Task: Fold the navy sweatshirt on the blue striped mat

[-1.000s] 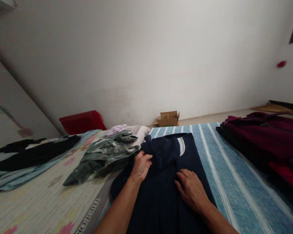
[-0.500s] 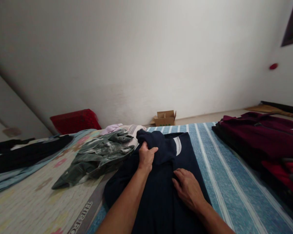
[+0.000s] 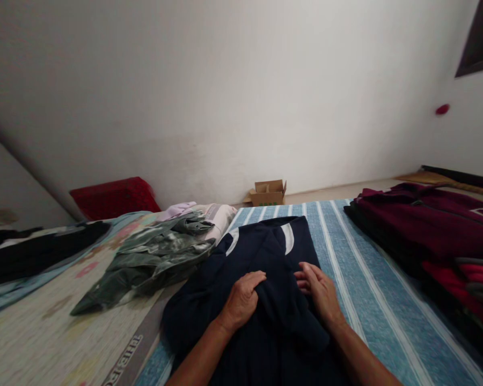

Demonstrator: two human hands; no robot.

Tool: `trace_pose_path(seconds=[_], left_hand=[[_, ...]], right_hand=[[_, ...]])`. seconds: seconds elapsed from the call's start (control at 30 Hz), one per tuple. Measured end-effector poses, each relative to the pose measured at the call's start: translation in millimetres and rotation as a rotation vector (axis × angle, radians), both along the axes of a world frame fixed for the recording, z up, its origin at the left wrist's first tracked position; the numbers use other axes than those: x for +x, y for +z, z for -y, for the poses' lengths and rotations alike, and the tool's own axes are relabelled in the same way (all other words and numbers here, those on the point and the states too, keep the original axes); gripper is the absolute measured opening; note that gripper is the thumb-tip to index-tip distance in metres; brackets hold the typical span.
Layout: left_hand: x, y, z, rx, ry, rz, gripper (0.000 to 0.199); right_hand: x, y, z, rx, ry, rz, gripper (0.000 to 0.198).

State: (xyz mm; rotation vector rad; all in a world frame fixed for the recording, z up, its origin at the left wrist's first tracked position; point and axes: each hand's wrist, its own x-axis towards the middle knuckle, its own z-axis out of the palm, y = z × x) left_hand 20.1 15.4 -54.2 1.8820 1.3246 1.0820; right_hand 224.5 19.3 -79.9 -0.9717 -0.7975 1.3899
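Note:
A navy garment (image 3: 261,247) with a white curved strip near each shoulder lies in front of me, its collar end away from me. My left hand (image 3: 243,300) is closed at the middle of it, fingers curled into the dark cloth, thumb on top. Over its right side is my right hand (image 3: 317,292), fingers apart and slightly bent, beside a sleeve (image 3: 306,324) that lies across the front. Some left fingertips are hidden in the cloth and under the hand.
The garment rests on a blue striped bedsheet (image 3: 342,257). To the left, a crumpled grey-green garment (image 3: 153,262) lies on a flowered mat (image 3: 60,332). Folded maroon clothes (image 3: 418,225) are piled at the right. Beyond the bed stand a cardboard box (image 3: 268,195) and a red case (image 3: 112,197).
My left hand has come down toward me, and the bunched sleeve part now lies folded across the front, uncovering the left white strip. My right hand has lifted slightly, fingers turned inward.

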Motion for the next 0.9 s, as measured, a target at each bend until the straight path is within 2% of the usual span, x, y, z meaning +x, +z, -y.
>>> trace_pose_path(seconds=[0.1,0.17,0.27,0.33,0.47,0.57,0.7,0.77,0.9], left_hand=[[-2.6,-2.1,-1.4,0.091,0.099,-0.115,0.050],[-3.7,-2.5,-1.3,0.117,0.270,-0.176,0.043],[-3.5,-2.0,-1.6,0.021,0.558,-0.164,0.028],[-2.1,-1.2,-2.2,-0.072,0.638,-0.067,0.024],[3.0,2.2,-0.7,-0.270,0.611,0.173,0.027],[7.7,6.1,3.8,-0.479,0.548,0.479,0.033],[10.7,10.7,8.0,-0.668,0.381,0.964,0.014],[10.4,12.7,8.1,-0.727,0.322,1.104,0.010],[9.2,13.8,6.7,-0.736,0.236,1.229,0.019]], right_hand=[[-0.7,6.7,1.7,-0.009,0.022,0.098,0.056],[0.5,11.7,3.0,-0.026,0.068,0.098,0.060],[3.5,16.8,4.4,-0.026,0.188,0.072,0.064],[5.4,16.1,3.7,-0.018,0.264,0.049,0.064],[8.2,6.5,-1.4,-0.013,0.307,-0.042,0.056],[9.8,2.7,-2.6,-0.025,0.306,-0.156,0.050],[12.1,8.4,3.2,-0.066,0.389,-0.281,0.048],[13.8,11.8,6.3,-0.078,0.430,-0.303,0.046],[17.8,14.2,9.1,-0.097,0.462,-0.337,0.041]])
